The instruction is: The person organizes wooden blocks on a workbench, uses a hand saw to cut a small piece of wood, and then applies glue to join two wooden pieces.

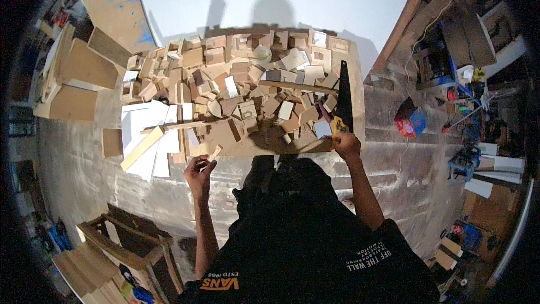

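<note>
A hand saw (345, 93) with a dark blade and a yellow handle stands near the right end of the work table, its blade pointing away from me. My right hand (347, 145) is closed around its handle at the table's near edge. Between the fingertips of my left hand (199, 171) is a small light wood piece (215, 152), at the near left edge of the table. Many wood offcuts (229, 106) lie piled over the tabletop (351, 56) in front of me. A long wood strip (298, 85) rests across the pile, left of the saw blade.
White sheets (143, 129) with a wood strip (142, 149) on top lie at the table's left. A large white panel (332, 0) is beyond the table. Wooden boxes (84, 67) stand at the far left, a wooden frame (140, 242) at the near left. A red-and-blue item (410, 122) lies on the right.
</note>
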Tool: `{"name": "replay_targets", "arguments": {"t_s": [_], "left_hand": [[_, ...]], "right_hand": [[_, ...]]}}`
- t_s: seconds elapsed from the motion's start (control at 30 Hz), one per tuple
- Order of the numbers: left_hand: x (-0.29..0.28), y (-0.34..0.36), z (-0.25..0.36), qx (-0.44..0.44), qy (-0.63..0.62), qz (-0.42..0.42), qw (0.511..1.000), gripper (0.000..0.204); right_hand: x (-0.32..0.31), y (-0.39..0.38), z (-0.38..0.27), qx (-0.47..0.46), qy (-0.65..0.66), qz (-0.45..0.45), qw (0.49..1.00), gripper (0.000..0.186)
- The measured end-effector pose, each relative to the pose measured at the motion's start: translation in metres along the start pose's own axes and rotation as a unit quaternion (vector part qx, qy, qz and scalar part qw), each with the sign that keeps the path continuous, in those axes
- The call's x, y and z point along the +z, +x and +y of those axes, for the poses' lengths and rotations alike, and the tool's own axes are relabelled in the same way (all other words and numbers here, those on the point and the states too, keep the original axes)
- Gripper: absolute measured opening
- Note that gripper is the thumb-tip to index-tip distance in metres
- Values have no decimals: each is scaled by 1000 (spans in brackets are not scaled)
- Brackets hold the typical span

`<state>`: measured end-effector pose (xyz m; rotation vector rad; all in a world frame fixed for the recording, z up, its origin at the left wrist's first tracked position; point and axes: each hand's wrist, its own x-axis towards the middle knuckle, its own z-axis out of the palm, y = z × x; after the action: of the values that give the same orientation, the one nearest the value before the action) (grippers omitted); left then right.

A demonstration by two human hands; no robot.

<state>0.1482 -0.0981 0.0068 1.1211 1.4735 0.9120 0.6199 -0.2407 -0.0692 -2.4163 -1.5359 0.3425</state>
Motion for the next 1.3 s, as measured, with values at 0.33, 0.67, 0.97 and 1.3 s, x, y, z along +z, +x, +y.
{"name": "replay_targets", "arguments": {"t_s": [0.33, 0.67, 0.97, 1.3], "left_hand": [[10, 9, -54, 69, 151, 5, 986, 22], [22, 64, -120, 112, 11, -28, 993, 15], [17, 86, -112, 61, -64, -108, 990, 20], [7, 103, -101, 176, 73, -89, 978, 20]], "right_hand": [[41, 15, -152, -123, 358, -179, 908, 16], [145, 18, -246, -101, 397, -213, 887, 23], [163, 34, -285, 33, 431, -205, 878, 34], [185, 33, -294, 159, 478, -222, 835, 37]]}}
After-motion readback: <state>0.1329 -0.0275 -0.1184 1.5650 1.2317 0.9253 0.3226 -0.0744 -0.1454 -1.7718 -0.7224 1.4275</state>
